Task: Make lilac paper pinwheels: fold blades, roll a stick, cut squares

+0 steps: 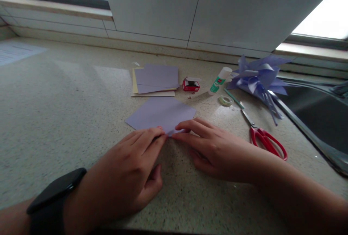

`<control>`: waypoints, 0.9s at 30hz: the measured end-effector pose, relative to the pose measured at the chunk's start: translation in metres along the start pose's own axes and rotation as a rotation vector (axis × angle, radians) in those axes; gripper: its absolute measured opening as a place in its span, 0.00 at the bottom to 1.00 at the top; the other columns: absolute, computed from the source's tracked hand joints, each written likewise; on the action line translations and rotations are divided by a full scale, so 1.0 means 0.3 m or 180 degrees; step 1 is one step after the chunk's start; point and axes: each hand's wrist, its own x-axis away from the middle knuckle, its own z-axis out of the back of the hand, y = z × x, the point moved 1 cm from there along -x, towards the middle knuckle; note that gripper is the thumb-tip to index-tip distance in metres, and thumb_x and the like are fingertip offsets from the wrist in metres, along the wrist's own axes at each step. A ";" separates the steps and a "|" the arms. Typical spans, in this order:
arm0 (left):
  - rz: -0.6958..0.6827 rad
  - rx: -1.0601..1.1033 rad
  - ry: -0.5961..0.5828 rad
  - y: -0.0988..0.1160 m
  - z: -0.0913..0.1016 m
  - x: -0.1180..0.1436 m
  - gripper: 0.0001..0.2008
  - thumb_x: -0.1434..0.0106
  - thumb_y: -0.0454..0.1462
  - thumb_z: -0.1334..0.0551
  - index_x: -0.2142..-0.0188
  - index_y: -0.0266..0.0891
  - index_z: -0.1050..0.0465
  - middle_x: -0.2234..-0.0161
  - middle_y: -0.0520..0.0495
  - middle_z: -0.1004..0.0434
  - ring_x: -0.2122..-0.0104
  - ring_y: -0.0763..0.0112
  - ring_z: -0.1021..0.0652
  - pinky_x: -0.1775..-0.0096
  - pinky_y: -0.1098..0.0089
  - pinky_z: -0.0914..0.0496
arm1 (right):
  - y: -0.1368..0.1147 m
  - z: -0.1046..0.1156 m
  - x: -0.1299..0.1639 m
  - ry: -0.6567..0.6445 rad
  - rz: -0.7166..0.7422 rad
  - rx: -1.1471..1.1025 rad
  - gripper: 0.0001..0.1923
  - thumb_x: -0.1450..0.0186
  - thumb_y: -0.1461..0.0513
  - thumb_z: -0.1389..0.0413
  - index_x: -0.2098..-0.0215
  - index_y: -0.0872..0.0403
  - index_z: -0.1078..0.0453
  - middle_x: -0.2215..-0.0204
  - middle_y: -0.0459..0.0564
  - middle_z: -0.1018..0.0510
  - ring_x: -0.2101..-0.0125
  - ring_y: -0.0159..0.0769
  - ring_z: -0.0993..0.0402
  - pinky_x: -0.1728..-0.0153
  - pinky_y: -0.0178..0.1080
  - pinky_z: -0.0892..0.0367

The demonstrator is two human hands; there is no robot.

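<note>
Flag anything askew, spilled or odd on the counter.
Mildly: two tiny pieces lie loose in front of the open red box, perhaps spilled from it. The stacked sheets behind the lilac paper sit unevenly, their edges out of line. No damage stands out.

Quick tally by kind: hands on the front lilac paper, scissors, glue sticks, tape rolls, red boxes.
Hands on the front lilac paper: 2 (left hand, right hand)
Pair of scissors: 1
Glue stick: 1
Tape roll: 1
Red box: 1
Total: 6
</note>
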 end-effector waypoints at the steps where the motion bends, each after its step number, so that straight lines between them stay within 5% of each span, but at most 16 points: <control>1: -0.0048 -0.0062 0.0036 0.004 0.002 0.000 0.24 0.36 0.33 0.44 0.41 0.24 0.32 0.44 0.30 0.28 0.46 0.50 0.26 0.47 0.49 0.26 | -0.002 0.001 -0.001 0.0025 0.0010 0.0007 0.27 0.35 0.67 0.46 0.37 0.57 0.37 0.44 0.59 0.30 0.45 0.47 0.35 0.42 0.51 0.34; 11: -0.0178 -0.0396 0.0203 0.044 -0.005 0.006 0.20 0.34 0.31 0.46 0.47 0.25 0.25 0.52 0.31 0.21 0.55 0.51 0.20 0.54 0.50 0.23 | 0.003 0.003 -0.006 -0.0058 -0.0013 -0.0063 0.25 0.34 0.67 0.47 0.38 0.58 0.35 0.48 0.58 0.28 0.47 0.46 0.34 0.43 0.50 0.34; 17: 0.0005 -0.0372 0.0268 0.028 -0.005 0.001 0.22 0.35 0.35 0.44 0.45 0.25 0.26 0.46 0.28 0.24 0.45 0.45 0.25 0.49 0.47 0.26 | 0.007 0.004 -0.010 -0.0063 -0.0099 -0.0154 0.28 0.35 0.67 0.47 0.36 0.59 0.37 0.48 0.59 0.30 0.49 0.46 0.34 0.44 0.50 0.33; 27: 0.0055 -0.0269 0.0194 0.011 -0.007 -0.001 0.26 0.39 0.37 0.41 0.42 0.27 0.28 0.44 0.32 0.25 0.44 0.46 0.27 0.45 0.46 0.28 | -0.002 0.000 -0.008 0.0004 -0.0155 -0.0006 0.28 0.36 0.67 0.47 0.37 0.59 0.37 0.50 0.59 0.30 0.50 0.47 0.34 0.47 0.51 0.32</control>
